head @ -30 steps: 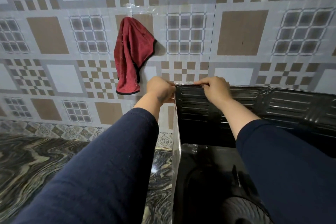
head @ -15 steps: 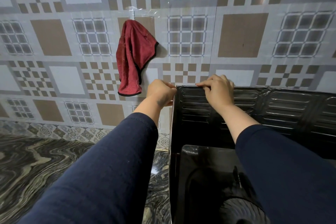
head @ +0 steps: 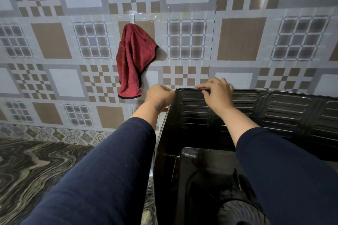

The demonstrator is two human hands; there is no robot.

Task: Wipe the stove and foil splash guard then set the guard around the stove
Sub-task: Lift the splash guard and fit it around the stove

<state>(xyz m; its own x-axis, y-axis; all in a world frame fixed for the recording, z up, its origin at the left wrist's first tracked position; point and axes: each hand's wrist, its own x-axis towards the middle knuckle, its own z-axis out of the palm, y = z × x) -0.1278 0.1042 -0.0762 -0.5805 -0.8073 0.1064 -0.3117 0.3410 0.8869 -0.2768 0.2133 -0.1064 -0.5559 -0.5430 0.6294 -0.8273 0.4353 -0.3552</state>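
Foil splash guard (head: 274, 113) stands around the stove (head: 204, 179) at 5 o'clock. Left hand (head: 160, 97) and right hand (head: 216, 95) both pinch its top edge; uneven pressure could crumple or tip it.

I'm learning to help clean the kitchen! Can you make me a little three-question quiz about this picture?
1. True or false: the red cloth lies on the counter.
2. Which part of the black splash guard do both hands pinch: A the bottom, B the top edge, C the far right end?
3. What sits inside the guard, below the arms?

Key:
1. False; it hangs on the tiled wall.
2. B; the left hand and right hand grip near its left corner.
3. The stove.
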